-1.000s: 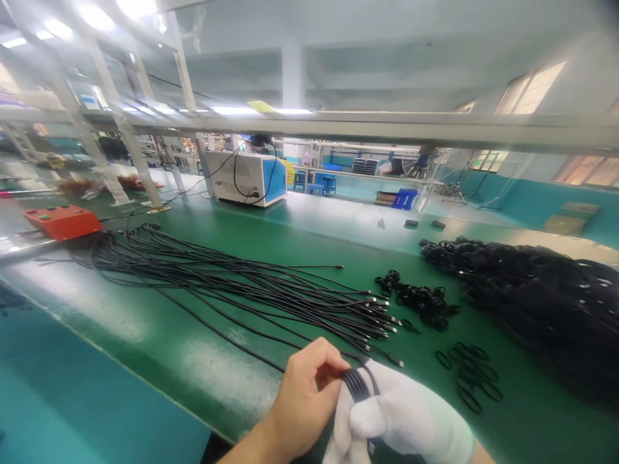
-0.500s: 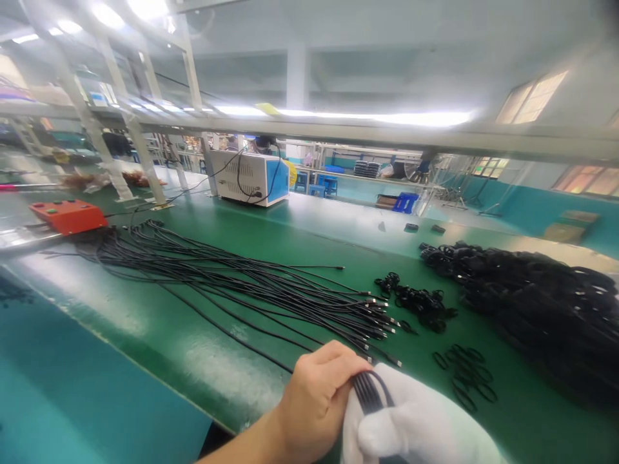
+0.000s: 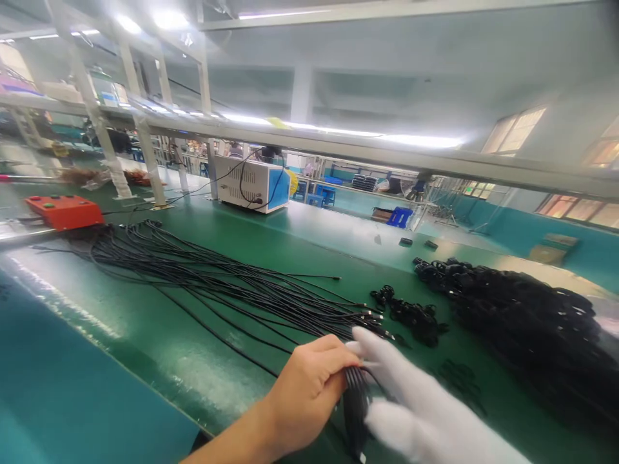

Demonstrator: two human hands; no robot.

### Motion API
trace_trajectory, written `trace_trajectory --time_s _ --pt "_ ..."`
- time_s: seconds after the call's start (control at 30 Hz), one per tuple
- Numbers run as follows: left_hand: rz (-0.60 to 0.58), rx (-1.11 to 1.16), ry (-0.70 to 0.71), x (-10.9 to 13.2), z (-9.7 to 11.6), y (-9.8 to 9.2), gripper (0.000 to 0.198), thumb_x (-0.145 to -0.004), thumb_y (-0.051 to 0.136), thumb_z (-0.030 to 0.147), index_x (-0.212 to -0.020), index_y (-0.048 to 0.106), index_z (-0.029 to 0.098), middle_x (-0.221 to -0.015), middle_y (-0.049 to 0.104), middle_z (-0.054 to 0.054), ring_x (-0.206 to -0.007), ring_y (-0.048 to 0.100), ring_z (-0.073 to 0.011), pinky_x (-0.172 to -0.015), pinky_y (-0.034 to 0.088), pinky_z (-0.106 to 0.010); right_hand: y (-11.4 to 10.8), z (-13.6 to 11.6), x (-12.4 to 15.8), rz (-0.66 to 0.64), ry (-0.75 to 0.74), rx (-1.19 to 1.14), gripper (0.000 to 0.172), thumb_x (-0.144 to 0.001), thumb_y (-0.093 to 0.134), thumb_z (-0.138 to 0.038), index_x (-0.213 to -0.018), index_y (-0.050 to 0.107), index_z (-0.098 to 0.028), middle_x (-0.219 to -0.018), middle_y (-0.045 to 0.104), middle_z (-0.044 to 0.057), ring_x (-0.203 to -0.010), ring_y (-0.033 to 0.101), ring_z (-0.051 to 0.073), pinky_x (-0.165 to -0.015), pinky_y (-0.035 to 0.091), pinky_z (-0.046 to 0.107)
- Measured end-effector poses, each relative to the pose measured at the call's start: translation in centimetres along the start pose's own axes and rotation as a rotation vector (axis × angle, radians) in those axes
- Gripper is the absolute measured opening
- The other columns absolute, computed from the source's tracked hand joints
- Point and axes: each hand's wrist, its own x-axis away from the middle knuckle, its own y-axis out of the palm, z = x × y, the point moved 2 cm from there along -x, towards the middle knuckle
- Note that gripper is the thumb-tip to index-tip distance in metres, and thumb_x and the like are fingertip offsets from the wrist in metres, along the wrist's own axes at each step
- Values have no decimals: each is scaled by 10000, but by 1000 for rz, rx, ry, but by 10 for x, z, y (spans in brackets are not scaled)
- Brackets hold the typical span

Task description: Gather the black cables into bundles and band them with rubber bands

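Observation:
My left hand (image 3: 312, 383), bare, pinches the top of a coiled bundle of black cable (image 3: 355, 409) near the bottom middle. A small metal plug end shows at the bundle's lower tip. In a white glove, my right hand (image 3: 411, 393) is just right of the bundle, thumb and fingers apart, slightly blurred by motion. One finger reaches behind the top of the coil; whether it touches the cable I cannot tell. Many loose black cables (image 3: 232, 277) lie stretched across the green table (image 3: 159, 335), their plug ends near my hands.
Small black rings (image 3: 416, 316) lie right of the cable ends. A large pile of coiled black cables (image 3: 522, 322) covers the right side. At the left is a red control box (image 3: 65, 211); a white and blue machine (image 3: 254, 185) stands behind, under a metal shelf.
My right hand's fingers have opened from around the bundle, and more of the coil shows. My left hand has shifted slightly left, still gripping. The camera view has tilted a little.

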Motion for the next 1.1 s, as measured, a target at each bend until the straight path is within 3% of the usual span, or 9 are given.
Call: trace_trajectory --time_s 0.07,0.2,0.3,0.4,0.47,0.63,0.73,0.9,1.1 --pt "-16 4 -32 -2 -3 0 314 -815 441 -3 -896 682 181 -847 621 -19 -802 571 -116 -718 444 -190 12 2 -1 -85 -7 2 780 -591 789 -329 -1301 476 -257 -1226 547 105 -1122 498 335 -909 427 438" --pt "-59 -29 -117 -4 -7 -2 287 -814 454 7 -856 682 177 -810 603 -1 -762 562 -102 -690 430 -178 29 1 -8 -206 9 -73 673 -641 753 -319 -1253 499 -201 -1053 615 99 -958 591 292 -820 484 442" --pt "-59 -63 -139 -7 -8 -3 296 -822 441 19 -857 681 188 -809 599 5 -763 561 -101 -699 425 -182 36 4 -15 -297 109 -179 610 -619 762 -245 -1171 513 -179 -932 631 74 -879 624 266 -740 521 410" --pt "-47 -113 -167 -12 -8 -2 305 -821 423 34 -838 682 192 -812 602 -1 -782 563 -116 -717 429 -201 38 8 -22 -252 180 -233 576 -589 761 -207 -1104 508 -159 -858 623 61 -849 642 278 -707 535 414" --pt "-41 -146 -214 -14 -9 -1 299 -799 432 43 -853 681 198 -830 612 -4 -789 566 -128 -715 434 -214 36 10 -25 -204 142 -271 543 -605 744 -206 -1090 507 -149 -862 610 66 -838 639 273 -700 536 425" --pt "-36 -204 -361 -20 -14 -2 364 -763 505 114 -1092 596 239 -817 631 23 -734 572 -136 -668 435 -230 32 19 -27 -308 90 -497 325 -724 667 -232 -1014 554 -138 -848 539 50 -774 582 165 -673 522 338" --pt "-40 -220 -446 -22 -21 -1 280 -763 505 154 -1005 618 238 -706 617 42 -641 558 -129 -607 421 -226 32 27 -30 -344 90 -588 245 -755 658 -249 -940 570 -115 -806 517 46 -737 545 128 -643 490 274" --pt "-20 36 -625 -19 -33 9 221 -707 534 183 -915 602 210 -573 534 69 -480 514 -106 -475 391 -202 34 36 -33 -313 81 -578 231 -772 651 -236 -934 590 -84 -831 554 83 -768 551 143 -679 493 307" --pt "-18 -134 -634 -16 -41 16 235 -684 479 125 -851 620 214 -576 542 59 -514 493 -98 -495 356 -195 37 44 -33 -297 103 -468 270 -777 641 -279 -936 602 -65 -778 575 80 -701 587 146 -623 526 292"
